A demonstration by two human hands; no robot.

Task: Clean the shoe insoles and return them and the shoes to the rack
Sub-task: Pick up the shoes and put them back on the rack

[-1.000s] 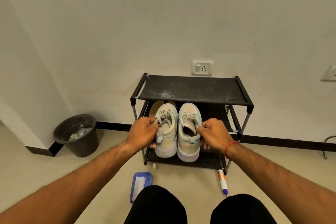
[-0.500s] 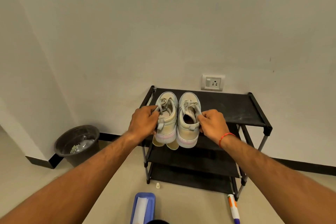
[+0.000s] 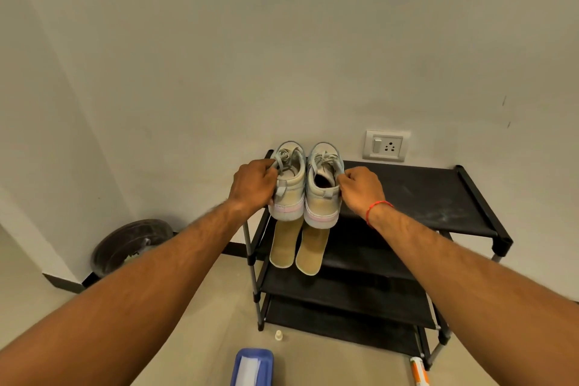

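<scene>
Far left: dark bin (image 3: 131,246) on the floor against the wall, some litter inside, well apart from everything else.

Left hand (image 3: 253,186) is closed on the outer side of the left shoe (image 3: 289,185), fingers curled into the laces and collar. The shoe sits just right of the hand, touching it, toe pointing away toward the wall.

Right shoe (image 3: 322,188) is pressed side by side against the left one, same orientation, opening visible and dark inside. Right hand (image 3: 360,189) grips its outer collar, fist closed, thumb at the rim. The shoe lies just left of that hand. Red thread band (image 3: 377,208) on the right wrist.

Both shoes are at the left end of the rack (image 3: 438,197), at top shelf level, heels sticking out past the front edge. Can't tell if the soles rest on the shelf or are held just above it.

Two tan insoles (image 3: 297,244) show directly below the shoe heels, side by side, over the front of the second shelf. Can't tell whether they lie on that shelf or hang from the shoes. Neither hand touches them.

Wall socket (image 3: 387,146) is above the rack, right of the shoes.

Floor near bottom edge: small white cap (image 3: 278,335) by the rack's left front leg, blue tray (image 3: 252,367) with something white in it, orange and white tube (image 3: 419,371) by the right front leg.
</scene>
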